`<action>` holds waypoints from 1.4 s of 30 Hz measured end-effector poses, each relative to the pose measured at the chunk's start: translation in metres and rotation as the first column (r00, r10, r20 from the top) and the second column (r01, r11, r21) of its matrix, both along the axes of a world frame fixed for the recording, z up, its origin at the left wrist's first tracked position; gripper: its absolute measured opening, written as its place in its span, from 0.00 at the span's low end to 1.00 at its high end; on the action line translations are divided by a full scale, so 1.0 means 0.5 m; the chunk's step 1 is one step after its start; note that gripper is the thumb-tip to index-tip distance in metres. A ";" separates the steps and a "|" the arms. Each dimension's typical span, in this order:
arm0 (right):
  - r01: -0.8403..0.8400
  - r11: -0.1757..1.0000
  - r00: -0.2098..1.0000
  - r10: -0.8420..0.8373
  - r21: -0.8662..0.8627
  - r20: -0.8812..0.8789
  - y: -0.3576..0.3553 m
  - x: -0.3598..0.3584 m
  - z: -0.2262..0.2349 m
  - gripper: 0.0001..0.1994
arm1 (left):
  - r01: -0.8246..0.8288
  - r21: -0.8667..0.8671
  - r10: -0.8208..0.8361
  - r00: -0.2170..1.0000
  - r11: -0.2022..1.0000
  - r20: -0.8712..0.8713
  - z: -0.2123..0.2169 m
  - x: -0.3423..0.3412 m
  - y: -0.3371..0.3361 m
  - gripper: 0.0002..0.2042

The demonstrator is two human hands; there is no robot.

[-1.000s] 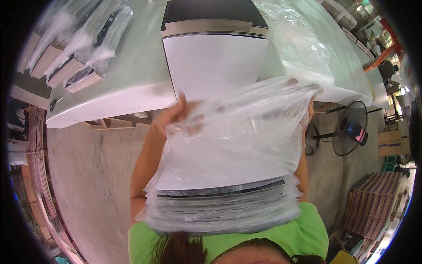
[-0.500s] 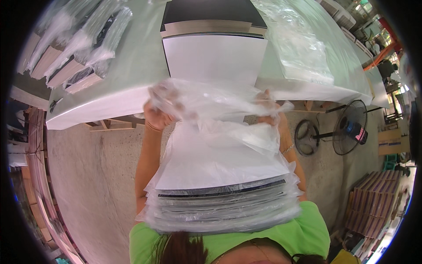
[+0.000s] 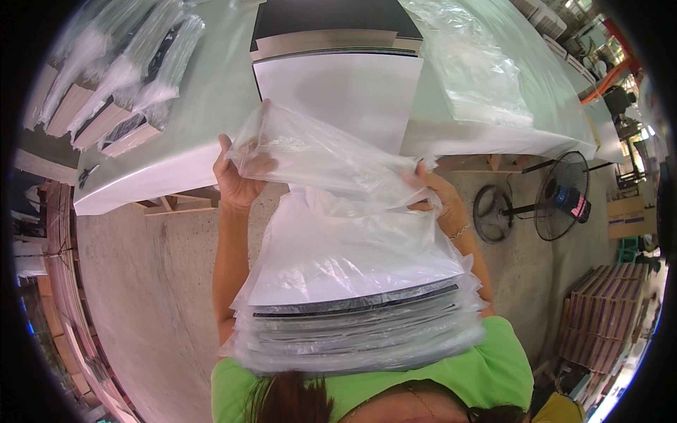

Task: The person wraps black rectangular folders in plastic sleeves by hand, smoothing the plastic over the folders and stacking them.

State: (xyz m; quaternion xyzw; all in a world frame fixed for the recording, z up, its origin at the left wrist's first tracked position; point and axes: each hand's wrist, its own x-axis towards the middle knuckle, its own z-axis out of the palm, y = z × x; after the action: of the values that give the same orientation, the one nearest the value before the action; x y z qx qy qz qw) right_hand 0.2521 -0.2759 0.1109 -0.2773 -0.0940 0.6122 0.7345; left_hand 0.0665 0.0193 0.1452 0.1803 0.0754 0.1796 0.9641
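A clear plastic bag [image 3: 317,148] stretches between my two hands, its open end crumpled and folded over. My left hand [image 3: 240,176] holds its left side, thumb up, with the other fingers blurred behind the film. On the right side, my right hand [image 3: 436,192] pinches the film between thumb and fingers. Below my hands a white sheet [image 3: 352,254] lies inside the plastic. It tops a stack of plastic-wrapped sheets [image 3: 360,328], some dark-edged, close against my body. Just beyond my hands stands a pile of white-faced boards [image 3: 338,84] with dark edges.
Black boards [image 3: 331,15] sit behind the white pile on the covered table [image 3: 211,92]. Bagged stacks [image 3: 106,120] lie at left, loose plastic bags [image 3: 486,84] at right. A small dark tool [image 3: 86,175] rests near the left corner. A fan [image 3: 560,196] stands at right beside stacked cartons [image 3: 603,317].
The bag's mouth has been pulled wider and tilts down to the right. My left hand has moved slightly left with its thumb raised; my right hand has turned and sunk a little.
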 end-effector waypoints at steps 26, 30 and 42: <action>0.731 0.438 -0.448 -0.269 0.523 0.852 0.165 0.094 0.173 0.21 | 0.029 0.931 0.754 0.596 -0.365 0.277 0.129 0.107 0.027 0.24; 0.626 0.558 -0.461 -0.297 0.544 0.836 0.176 0.136 0.166 0.20 | 0.023 0.884 0.710 0.605 -0.467 0.359 0.122 0.106 0.039 0.28; 0.511 0.839 0.644 -0.516 0.184 0.565 0.129 0.143 0.194 0.17 | -0.193 0.571 0.340 0.927 0.798 -0.161 0.156 0.023 0.031 0.23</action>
State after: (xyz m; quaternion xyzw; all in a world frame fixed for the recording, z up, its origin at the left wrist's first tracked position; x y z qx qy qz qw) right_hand 0.3235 -0.2115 0.2081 -0.4667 -0.2384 0.2599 0.8110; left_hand 0.0779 0.0350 0.2233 0.4561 0.1693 0.3039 0.8191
